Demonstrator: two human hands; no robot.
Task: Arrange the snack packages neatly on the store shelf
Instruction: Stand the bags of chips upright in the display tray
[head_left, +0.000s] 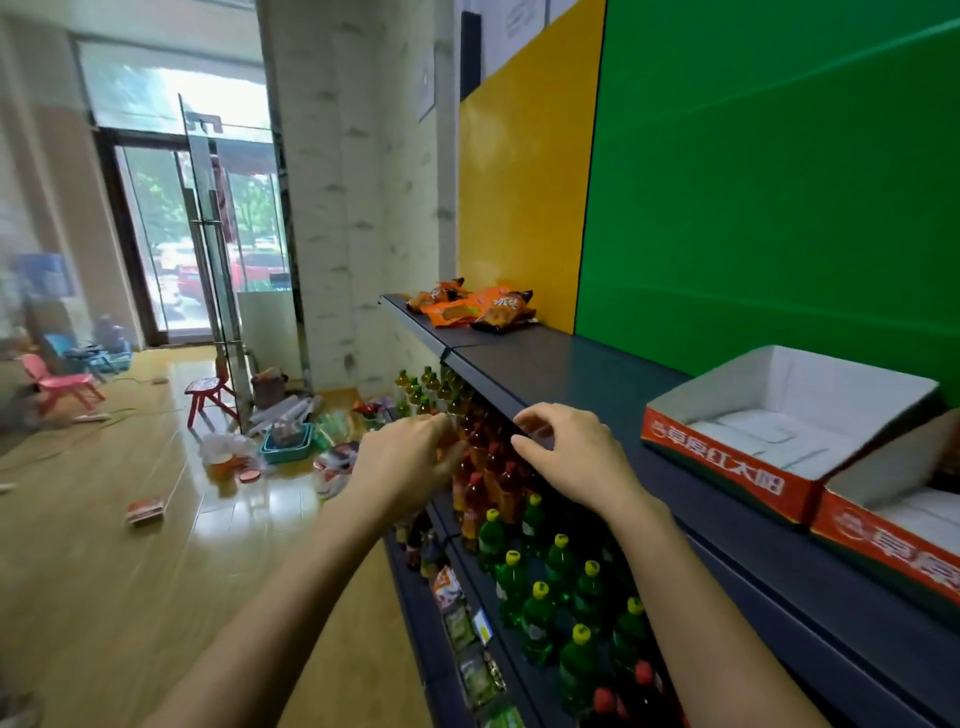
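While both hands hang in front of the shelf's near edge, the snack packages (475, 309) lie well apart from them, in a loose overlapping heap at the far left end of the top shelf (597, 374), against the yellow back panel. That heap looks unsorted, so the arranging step seems barely begun; this reads as the reach toward the stock, not the placing itself.

The left hand (408, 460) sits just off the shelf edge, above the bottles (545, 571) on the lower shelves, its fingers (441, 423) bunched together toward the right. Whether they pinch something small or only close on air cannot be told, since the orange bottle tops behind them muddle the view. The right hand (569, 454) hovers over the shelf's front lip with its fingers loosely curled and nothing in them.

Two open cardboard trays (779, 436) with orange fronts stand at the near right of the same shelf and look to hold no packets.

The next move probably calls for a long reach to the far end, taking the packets one or two at a time by their edges, since slack bags slide and crumple, then standing or stacking them squarely in a row.
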